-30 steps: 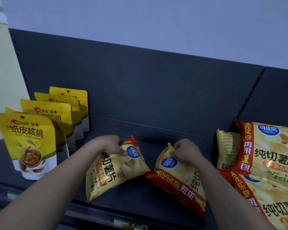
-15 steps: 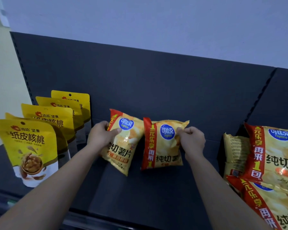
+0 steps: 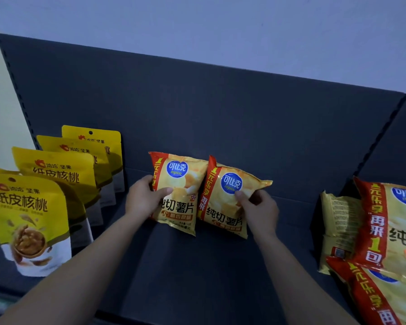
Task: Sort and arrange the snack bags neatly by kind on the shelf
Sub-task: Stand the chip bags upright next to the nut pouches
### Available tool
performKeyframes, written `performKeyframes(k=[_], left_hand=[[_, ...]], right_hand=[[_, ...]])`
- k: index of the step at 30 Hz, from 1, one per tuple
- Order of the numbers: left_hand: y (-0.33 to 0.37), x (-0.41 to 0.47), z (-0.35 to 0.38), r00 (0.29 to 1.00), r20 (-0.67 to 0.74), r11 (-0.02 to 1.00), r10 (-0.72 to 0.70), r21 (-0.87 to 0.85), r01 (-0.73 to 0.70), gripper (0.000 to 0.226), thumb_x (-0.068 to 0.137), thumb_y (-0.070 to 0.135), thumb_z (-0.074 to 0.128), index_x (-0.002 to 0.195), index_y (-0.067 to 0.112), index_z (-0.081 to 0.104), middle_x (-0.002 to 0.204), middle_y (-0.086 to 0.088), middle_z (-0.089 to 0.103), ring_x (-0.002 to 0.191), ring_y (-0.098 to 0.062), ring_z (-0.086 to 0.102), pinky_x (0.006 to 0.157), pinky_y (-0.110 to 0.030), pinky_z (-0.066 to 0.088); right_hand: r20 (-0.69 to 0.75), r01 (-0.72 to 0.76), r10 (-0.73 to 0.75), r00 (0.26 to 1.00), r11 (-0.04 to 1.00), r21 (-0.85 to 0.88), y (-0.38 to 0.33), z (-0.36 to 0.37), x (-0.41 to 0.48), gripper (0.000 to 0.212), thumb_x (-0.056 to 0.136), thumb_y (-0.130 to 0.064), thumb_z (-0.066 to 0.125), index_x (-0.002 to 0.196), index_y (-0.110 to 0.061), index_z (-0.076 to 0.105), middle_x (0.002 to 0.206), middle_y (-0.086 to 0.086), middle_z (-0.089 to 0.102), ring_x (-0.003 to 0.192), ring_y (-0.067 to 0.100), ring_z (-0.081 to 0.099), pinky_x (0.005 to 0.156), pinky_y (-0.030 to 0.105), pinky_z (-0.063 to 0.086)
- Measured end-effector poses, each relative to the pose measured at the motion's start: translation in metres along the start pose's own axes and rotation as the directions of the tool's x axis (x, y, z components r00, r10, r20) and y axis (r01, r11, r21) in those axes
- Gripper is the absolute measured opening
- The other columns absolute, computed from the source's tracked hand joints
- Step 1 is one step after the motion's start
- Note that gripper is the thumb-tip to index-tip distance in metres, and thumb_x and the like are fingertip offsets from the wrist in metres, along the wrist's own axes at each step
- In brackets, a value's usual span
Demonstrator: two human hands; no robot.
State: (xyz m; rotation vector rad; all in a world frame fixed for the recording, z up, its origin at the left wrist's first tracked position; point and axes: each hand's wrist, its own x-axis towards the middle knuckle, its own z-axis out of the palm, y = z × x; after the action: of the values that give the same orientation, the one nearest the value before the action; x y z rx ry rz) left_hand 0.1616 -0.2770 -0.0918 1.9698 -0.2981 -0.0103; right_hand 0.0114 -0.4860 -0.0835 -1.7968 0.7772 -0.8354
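Observation:
Two yellow potato chip bags with red stripes stand side by side against the dark shelf back. My left hand grips the left chip bag by its left edge, thumb across the front. My right hand grips the right chip bag at its right side; this bag tilts a little to the right. A row of yellow walnut pouches stands upright at the left end of the shelf.
Several more chip bags lie in a loose pile at the right, one showing its back. A shelf divider line runs down the back panel above that pile. A pale wall rises behind.
Both hands carried the two chip bags from lying flat near the front to standing upright at the back of the shelf, then pushed them close together.

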Motion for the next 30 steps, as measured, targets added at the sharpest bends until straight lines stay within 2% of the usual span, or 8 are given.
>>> performKeyframes(k=[4, 8, 13, 19, 23, 26, 30], left_hand=[[-0.009, -0.008, 0.006, 0.995, -0.07, 0.995, 0.077, -0.059, -0.081, 0.024, 0.081, 0.029, 0.075, 0.097, 0.019, 0.06, 0.088, 0.009, 0.068, 0.081, -0.011, 0.067, 0.068, -0.041, 0.058], [-0.009, -0.008, 0.008, 0.991, -0.062, 0.991, 0.12, -0.059, -0.124, 0.025, 0.082, 0.028, 0.075, 0.098, 0.017, 0.059, 0.087, 0.012, 0.064, 0.081, -0.001, 0.061, 0.066, -0.029, 0.053], [-0.008, -0.01, 0.01, 0.986, -0.111, 0.987, 0.125, -0.091, -0.136, 0.03, 0.082, 0.025, 0.075, 0.104, 0.018, 0.055, 0.096, 0.006, 0.065, 0.086, -0.007, 0.061, 0.072, -0.035, 0.055], [-0.006, -0.004, 0.006, 0.995, -0.035, 0.996, 0.093, -0.012, -0.094, 0.033, 0.086, 0.024, 0.071, 0.111, 0.016, 0.051, 0.109, 0.001, 0.063, 0.096, -0.013, 0.057, 0.075, -0.033, 0.051], [-0.001, -0.006, 0.008, 0.997, 0.012, 0.996, 0.072, 0.055, -0.073, 0.041, 0.091, 0.025, 0.065, 0.126, 0.014, 0.048, 0.122, -0.004, 0.062, 0.112, -0.022, 0.058, 0.084, -0.037, 0.05], [0.001, -0.006, 0.008, 0.997, 0.037, 0.994, 0.071, 0.081, -0.074, 0.046, 0.091, 0.025, 0.065, 0.131, 0.016, 0.046, 0.126, -0.003, 0.061, 0.116, -0.024, 0.057, 0.089, -0.043, 0.052], [0.0, -0.009, 0.006, 0.997, 0.003, 0.991, 0.08, 0.109, -0.08, 0.052, 0.085, 0.027, 0.071, 0.13, 0.025, 0.044, 0.124, -0.002, 0.06, 0.116, -0.022, 0.057, 0.091, -0.05, 0.053]], right_hand=[[-0.1, 0.074, -0.084, 0.991, 0.992, -0.099, 0.005, -0.001, 0.002, 0.025, 0.085, -0.037, 0.07, 0.075, -0.016, 0.061, 0.073, -0.007, 0.065, 0.071, 0.009, 0.062, 0.055, 0.025, 0.038], [-0.053, 0.096, -0.106, 0.993, 0.982, -0.165, 0.004, -0.004, 0.006, 0.025, 0.086, -0.041, 0.068, 0.08, -0.017, 0.061, 0.074, -0.009, 0.064, 0.07, 0.005, 0.06, 0.056, 0.027, 0.043], [-0.099, 0.113, -0.138, 0.985, 0.969, -0.218, 0.008, -0.004, 0.004, 0.028, 0.085, -0.046, 0.067, 0.079, -0.019, 0.06, 0.074, -0.008, 0.065, 0.071, 0.008, 0.061, 0.062, 0.031, 0.049], [-0.066, 0.149, -0.182, 0.981, 0.93, -0.337, 0.009, -0.006, 0.004, 0.033, 0.09, -0.05, 0.058, 0.089, -0.017, 0.06, 0.083, -0.006, 0.066, 0.078, 0.013, 0.061, 0.066, 0.032, 0.049], [-0.006, 0.141, -0.156, 0.988, 0.906, -0.399, 0.011, -0.007, 0.005, 0.037, 0.094, -0.053, 0.05, 0.096, -0.017, 0.06, 0.09, -0.004, 0.067, 0.083, 0.015, 0.062, 0.069, 0.035, 0.052], [0.055, 0.126, -0.113, 0.992, 0.919, -0.373, 0.013, -0.009, 0.005, 0.041, 0.095, -0.056, 0.043, 0.104, -0.019, 0.059, 0.097, -0.004, 0.066, 0.09, 0.015, 0.062, 0.075, 0.039, 0.054], [0.095, 0.125, -0.098, 0.991, 0.935, -0.332, 0.013, -0.011, -0.001, 0.044, 0.093, -0.06, 0.042, 0.11, -0.021, 0.056, 0.102, -0.006, 0.065, 0.095, 0.015, 0.061, 0.079, 0.039, 0.053]])
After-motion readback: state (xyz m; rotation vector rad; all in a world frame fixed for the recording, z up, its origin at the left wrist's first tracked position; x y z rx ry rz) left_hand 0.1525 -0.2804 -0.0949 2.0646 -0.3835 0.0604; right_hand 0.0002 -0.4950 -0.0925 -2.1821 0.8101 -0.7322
